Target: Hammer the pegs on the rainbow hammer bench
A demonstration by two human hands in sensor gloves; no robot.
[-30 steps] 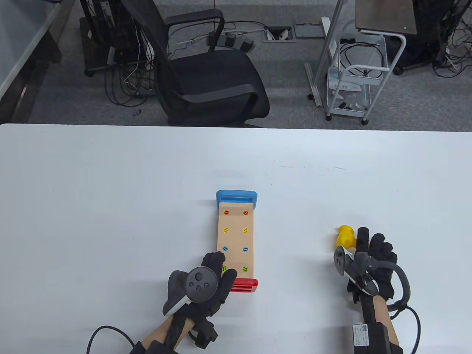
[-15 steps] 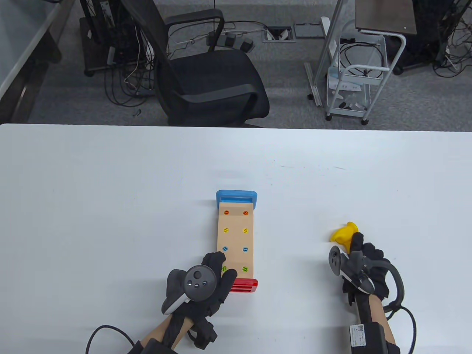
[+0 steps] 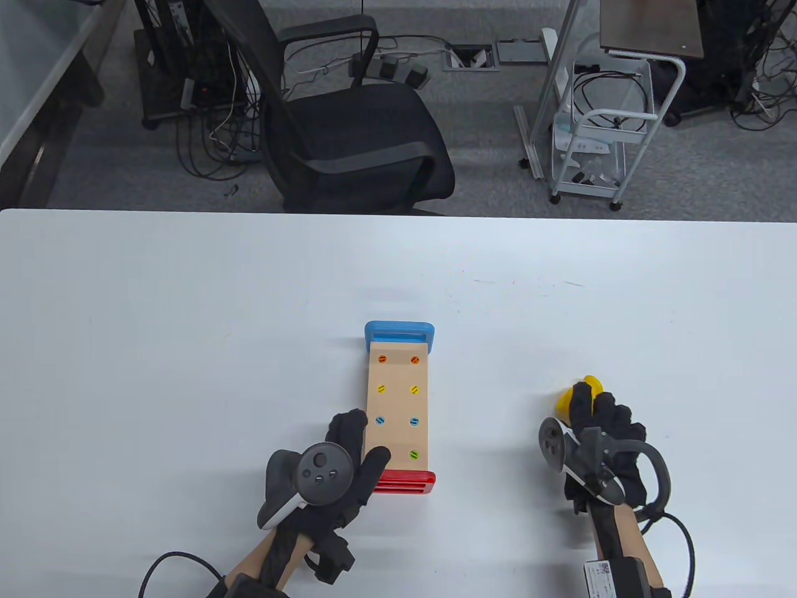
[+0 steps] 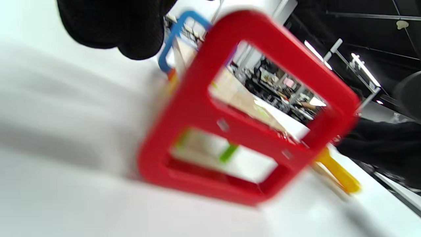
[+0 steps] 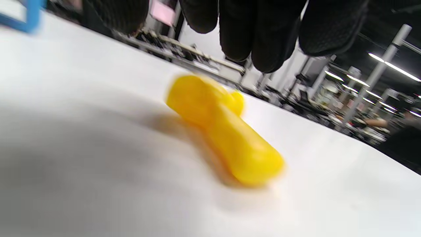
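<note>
Rainbow hammer bench (image 3: pixel 398 405), a light wooden slab with a blue plastic end frame (image 3: pixel 399 332) at the far end and a red plastic end frame (image 3: pixel 405 482) at the near end, sat lengthwise mid-worktop on the white worktop (image 3: pixel 187 324). Eight coloured pegs in two columns sat about flush with the slab top: orange (image 3: pixel 383 359), yellow (image 3: pixel 381 389), blue (image 3: pixel 380 421), green (image 3: pixel 414 455) rows; near-left green peg was hidden under the left hand. Left hand (image 3: pixel 339 461) in black sensor glove was at the bench's near-left corner, fingers (image 3: pixel 348 427) along the left edge and thumb over the slab next to the red frame; left wrist view was blurred, contact looked likely, grip could not be confirmed. Yellow plastic toy hammer (image 5: pixel 223 131) lay flat on the worktop, well to the right of the bench. Right hand (image 3: pixel 601 436) hung over it, fingers (image 5: pixel 260 36) relaxed and pointing down; right wrist view showed the fingertips just clear of the hammer, so not gripping. Black office chair (image 3: pixel 348 124) and white wire cart (image 3: pixel 598 137) stood on the floor beyond the worktop.
</note>
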